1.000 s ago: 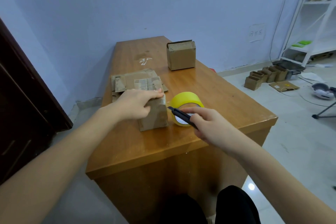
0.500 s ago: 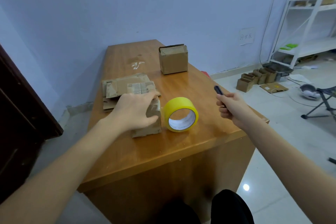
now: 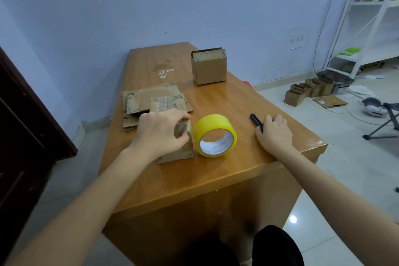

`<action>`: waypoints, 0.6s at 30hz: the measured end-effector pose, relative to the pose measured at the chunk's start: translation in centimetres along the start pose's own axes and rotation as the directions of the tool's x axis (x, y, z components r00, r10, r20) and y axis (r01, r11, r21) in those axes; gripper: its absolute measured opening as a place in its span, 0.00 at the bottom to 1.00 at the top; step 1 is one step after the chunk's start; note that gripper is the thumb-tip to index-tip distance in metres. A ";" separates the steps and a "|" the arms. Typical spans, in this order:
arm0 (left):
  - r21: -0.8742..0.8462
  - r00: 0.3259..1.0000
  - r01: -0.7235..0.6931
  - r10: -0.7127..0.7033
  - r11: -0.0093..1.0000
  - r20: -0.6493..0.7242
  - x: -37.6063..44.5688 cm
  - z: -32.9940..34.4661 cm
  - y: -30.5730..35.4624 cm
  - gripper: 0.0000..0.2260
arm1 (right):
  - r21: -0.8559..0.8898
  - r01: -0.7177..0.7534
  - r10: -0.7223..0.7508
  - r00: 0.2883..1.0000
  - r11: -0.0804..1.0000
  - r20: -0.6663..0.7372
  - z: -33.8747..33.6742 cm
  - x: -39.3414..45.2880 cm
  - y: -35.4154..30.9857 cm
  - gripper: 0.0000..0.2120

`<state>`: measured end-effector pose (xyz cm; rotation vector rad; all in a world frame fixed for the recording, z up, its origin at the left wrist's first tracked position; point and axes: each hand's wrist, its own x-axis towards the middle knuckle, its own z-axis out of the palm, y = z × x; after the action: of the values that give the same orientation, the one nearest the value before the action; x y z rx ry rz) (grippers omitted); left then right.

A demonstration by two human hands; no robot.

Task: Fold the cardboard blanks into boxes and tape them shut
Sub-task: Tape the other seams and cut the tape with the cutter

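Head view: at frame centre my left hand (image 3: 160, 133) grips the small box (image 3: 178, 147) on the table (image 3: 226, 175), tape roll (image 3: 214, 135) touching its right; my right hand (image 3: 274, 133) lies curled over the black cutter (image 3: 255, 120), centre right

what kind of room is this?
Probably a small back room used for packing. A wooden desk holds flat cardboard blanks and a tape roll; more boxes sit on the tiled floor beside white shelving.
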<state>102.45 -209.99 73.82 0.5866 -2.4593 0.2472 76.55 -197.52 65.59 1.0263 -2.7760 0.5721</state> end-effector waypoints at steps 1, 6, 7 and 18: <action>-0.001 1.000 0.008 -0.008 1.000 -0.002 0.0 0.0 0.0 0.19 | -0.046 0.020 -0.021 1.000 0.999 -0.016 0.2 0.1 -0.1 0.12; -0.024 0.998 0.035 -0.036 0.999 -0.042 -0.2 0.0 0.1 0.17 | -0.096 -0.002 0.004 1.000 0.995 0.017 -0.2 0.2 -0.1 0.15; -0.029 0.998 0.039 -0.040 0.999 -0.049 -0.2 0.0 0.0 0.17 | -0.081 0.011 -0.012 1.000 0.997 -0.009 -0.4 0.1 -0.4 0.17; -0.002 0.985 0.113 -0.112 0.994 0.131 -0.1 0.0 -0.9 0.15 | -0.026 0.691 -0.634 0.677 0.723 0.373 -8.5 -1.8 -13.2 0.20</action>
<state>102.92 -210.73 73.78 0.7571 -2.5406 0.1559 86.35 -202.35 76.98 2.1113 -2.3335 0.0483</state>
